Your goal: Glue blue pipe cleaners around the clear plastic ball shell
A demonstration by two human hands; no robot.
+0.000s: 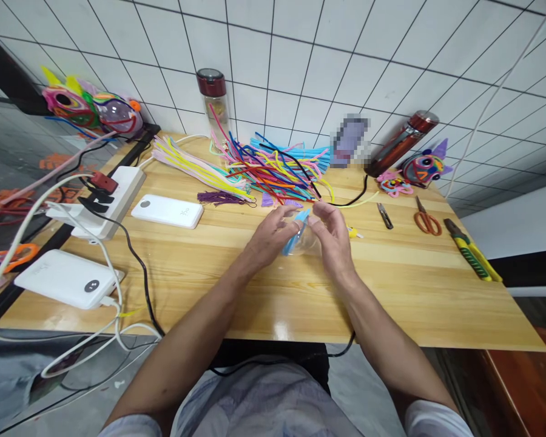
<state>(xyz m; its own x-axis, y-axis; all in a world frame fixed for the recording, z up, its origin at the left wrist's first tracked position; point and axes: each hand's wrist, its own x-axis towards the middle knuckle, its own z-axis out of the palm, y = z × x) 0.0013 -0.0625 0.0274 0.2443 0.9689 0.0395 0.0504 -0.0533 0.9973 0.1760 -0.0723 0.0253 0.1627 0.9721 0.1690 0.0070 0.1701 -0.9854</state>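
Observation:
Over the middle of the table, my left hand (273, 233) has its thumb and fingers closed on light-blue strips (292, 240) that look like pipe cleaners. They lie against a clear, rounded plastic piece (308, 245). My right hand (334, 240) grips this clear piece from the other side, its thumb near the top of the blue strips. Fingers cover part of both things. Just beyond my hands are small purple pieces (267, 199) and a large heap of coloured pipe cleaners (273, 167). A small yellow-tipped object (353, 232) pokes out beside my right hand, partly hidden.
On the right lie a small cutter (384, 215), orange-handled scissors (426, 221) and green-yellow pliers (471, 252). Two white power banks (167, 210), a power strip (118, 200) and loose cables occupy the left. A glass bottle (213, 91), a red flask (404, 142) and decorated fish-like figures (421, 167) stand behind.

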